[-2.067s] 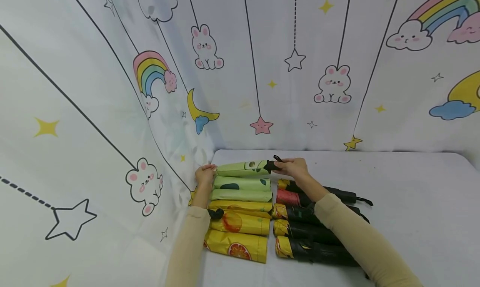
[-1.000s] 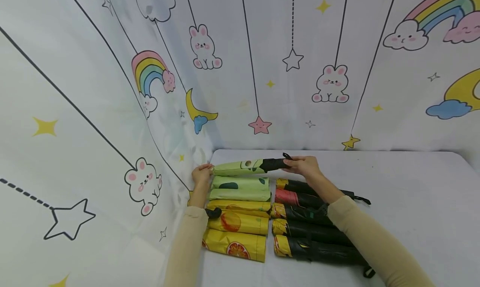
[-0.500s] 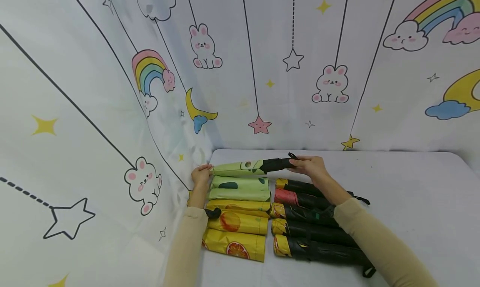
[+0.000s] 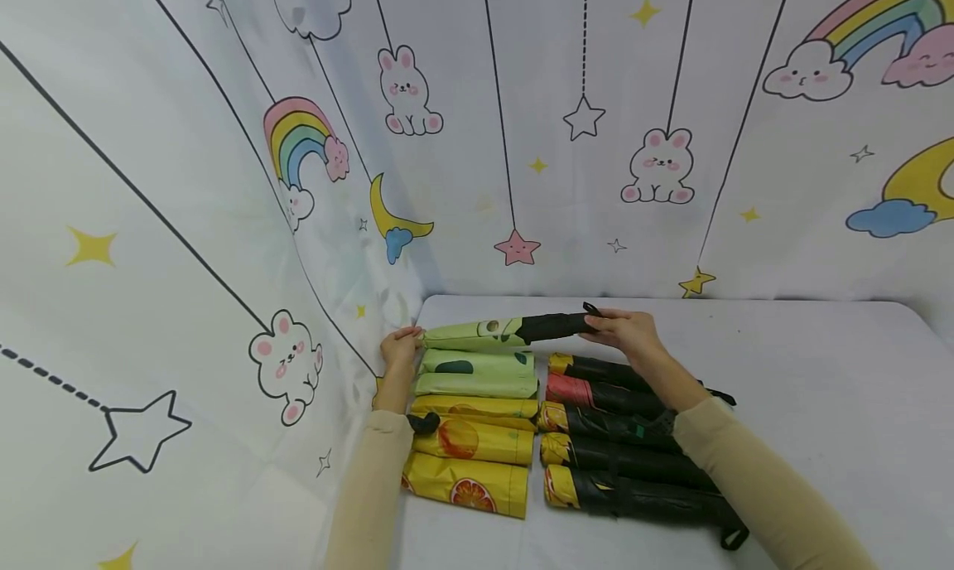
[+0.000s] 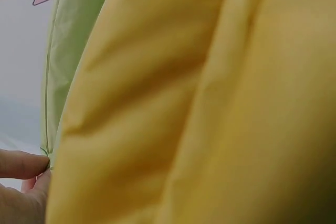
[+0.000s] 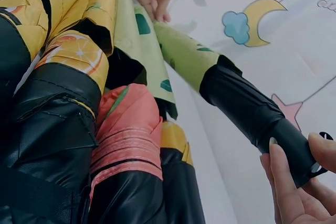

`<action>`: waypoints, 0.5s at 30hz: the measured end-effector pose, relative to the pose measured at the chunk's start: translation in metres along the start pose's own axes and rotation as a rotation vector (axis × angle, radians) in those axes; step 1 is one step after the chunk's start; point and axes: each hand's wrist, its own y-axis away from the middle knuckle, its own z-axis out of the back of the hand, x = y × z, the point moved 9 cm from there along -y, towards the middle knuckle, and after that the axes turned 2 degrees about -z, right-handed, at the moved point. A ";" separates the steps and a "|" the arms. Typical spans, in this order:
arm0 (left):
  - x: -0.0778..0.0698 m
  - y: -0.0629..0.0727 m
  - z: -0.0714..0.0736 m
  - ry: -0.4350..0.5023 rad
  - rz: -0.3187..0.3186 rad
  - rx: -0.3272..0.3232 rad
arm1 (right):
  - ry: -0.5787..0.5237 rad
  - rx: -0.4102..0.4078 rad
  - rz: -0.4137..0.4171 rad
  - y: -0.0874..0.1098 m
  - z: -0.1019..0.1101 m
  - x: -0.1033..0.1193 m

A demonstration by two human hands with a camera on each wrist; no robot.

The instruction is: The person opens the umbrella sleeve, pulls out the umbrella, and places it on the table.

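A black folded umbrella (image 4: 555,326) sticks partway out of its light green avocado-print sleeve (image 4: 471,334) at the back of the table. My left hand (image 4: 400,350) pinches the sleeve's left end between thumb and fingertips, as the left wrist view shows. At the other end, my right hand (image 4: 628,334) grips the umbrella by its black end, where a small loop sticks up. In the right wrist view the fingers (image 6: 283,182) and thumb lie round that black end, and the sleeve's mouth circles the black cloth. Umbrella and sleeve form one slanting line, raised at the right.
Light green sleeves (image 4: 477,385) and yellow fruit-print sleeves (image 4: 477,444) lie stacked in a column below. To their right, several black folded umbrellas (image 4: 633,460) with yellow or red tips (image 4: 569,390) lie side by side. A printed white curtain (image 4: 566,247) hangs behind the table.
My right hand has moved right with the umbrella, and much more black cloth shows outside the green sleeve. My left hand keeps its pinch and has shifted only slightly left.
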 end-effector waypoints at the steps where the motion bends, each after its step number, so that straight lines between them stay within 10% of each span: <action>1: 0.000 0.000 0.000 0.001 -0.001 -0.001 | -0.002 -0.001 -0.001 0.001 0.001 0.000; 15: 0.000 0.003 0.001 -0.016 0.018 -0.005 | -0.055 -0.034 -0.009 0.008 0.022 0.003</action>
